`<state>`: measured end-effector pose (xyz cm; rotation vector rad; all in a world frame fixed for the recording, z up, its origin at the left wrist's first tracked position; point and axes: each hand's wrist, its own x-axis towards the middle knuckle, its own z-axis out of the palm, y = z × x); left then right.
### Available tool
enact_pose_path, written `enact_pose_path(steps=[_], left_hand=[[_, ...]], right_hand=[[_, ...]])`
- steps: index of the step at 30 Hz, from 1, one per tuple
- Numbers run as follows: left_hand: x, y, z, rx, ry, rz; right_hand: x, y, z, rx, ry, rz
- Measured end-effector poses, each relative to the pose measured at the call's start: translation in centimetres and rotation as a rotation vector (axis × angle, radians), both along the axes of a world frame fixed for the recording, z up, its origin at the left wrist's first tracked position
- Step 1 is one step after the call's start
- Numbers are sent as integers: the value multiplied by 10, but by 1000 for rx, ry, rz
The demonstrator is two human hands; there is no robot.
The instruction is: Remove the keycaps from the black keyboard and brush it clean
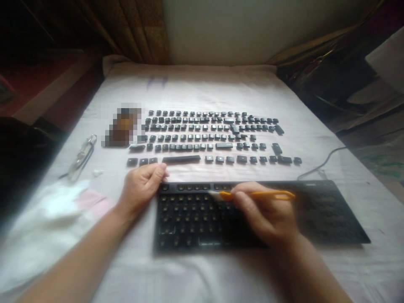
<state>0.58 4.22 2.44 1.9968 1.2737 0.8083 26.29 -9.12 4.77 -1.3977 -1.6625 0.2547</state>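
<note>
A black keyboard base with its keycaps off lies on the white-covered table. My right hand is closed around an orange-handled brush, whose pale bristles rest at the upper rows of key sockets. At the base's upper left corner, my left hand grips the edge with thumb and curled fingers. Beyond the base, loose black keycaps are laid out in several rows, with the long spacebar in the nearest row. My right hand hides part of the sockets.
A white cloth with a pink part lies at the left. Eyeglasses and a blurred-out brown item sit behind it. A cable runs off the right of the table.
</note>
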Motion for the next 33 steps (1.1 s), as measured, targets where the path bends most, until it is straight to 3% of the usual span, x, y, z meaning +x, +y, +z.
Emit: enact_pose_path(steps=[11,20,25,33], left_hand=[[0,0,0,3,-5,2],[0,0,-1,-6,-18,-3],[0,0,-2,1,-18,-5],[0,-1,-1,-3,-23,-6]], right_hand=[[-3,3,12,-24,28,117],[0,-4,4,58,112,44],[3,-3,0,59,53,44],[0,2,12,-17,-63,109]])
